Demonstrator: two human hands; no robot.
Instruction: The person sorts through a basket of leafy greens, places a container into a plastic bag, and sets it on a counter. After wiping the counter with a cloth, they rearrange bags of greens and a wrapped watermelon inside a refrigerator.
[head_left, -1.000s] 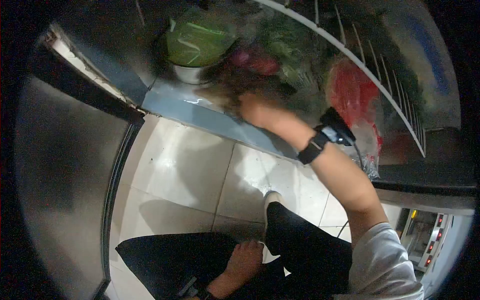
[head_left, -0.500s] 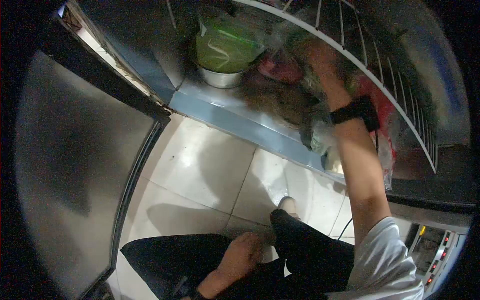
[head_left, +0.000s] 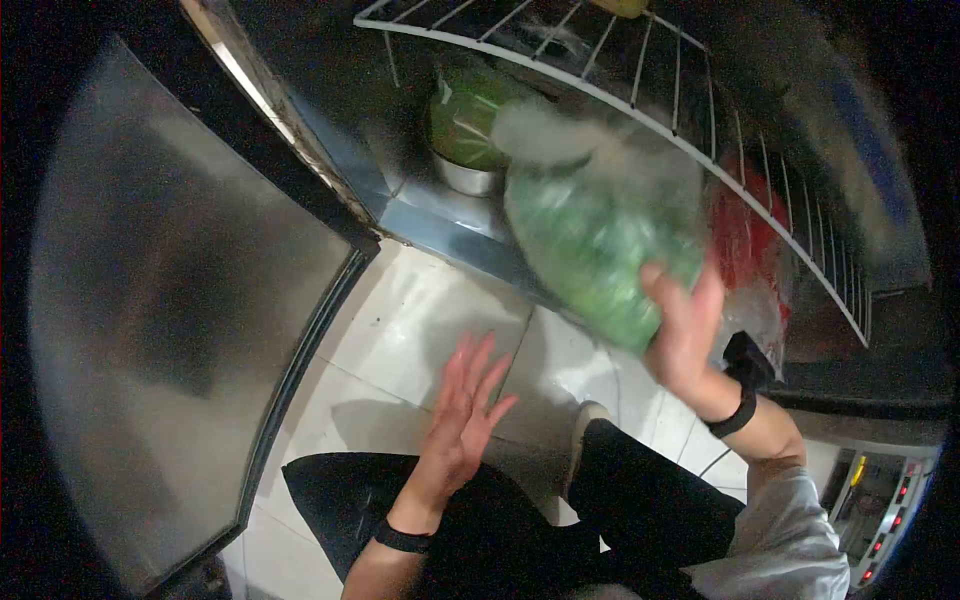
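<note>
My right hand (head_left: 685,325) has its thumb and fingers round the lower right side of a large clear plastic bag (head_left: 600,235) with green contents, blurred by motion. The bag hangs at the front of an open cabinet, below a white wire shelf. My left hand (head_left: 465,405) is raised over the floor with its fingers spread and nothing in it. A metal container (head_left: 468,178) with a green bag (head_left: 468,120) in it stands on the cabinet bottom, left of the large bag.
The white wire shelf (head_left: 585,85) curves above the bags. A red bag (head_left: 745,240) lies at the right inside the cabinet. An open door (head_left: 190,330) fills the left side. A panel with red lights (head_left: 880,520) is at the lower right. White tiles (head_left: 400,310) cover the floor.
My right hand has come back from deep in the cabinet with the large green bag. My left hand has risen from my lap and its fingers have spread. The view has shifted slightly.
</note>
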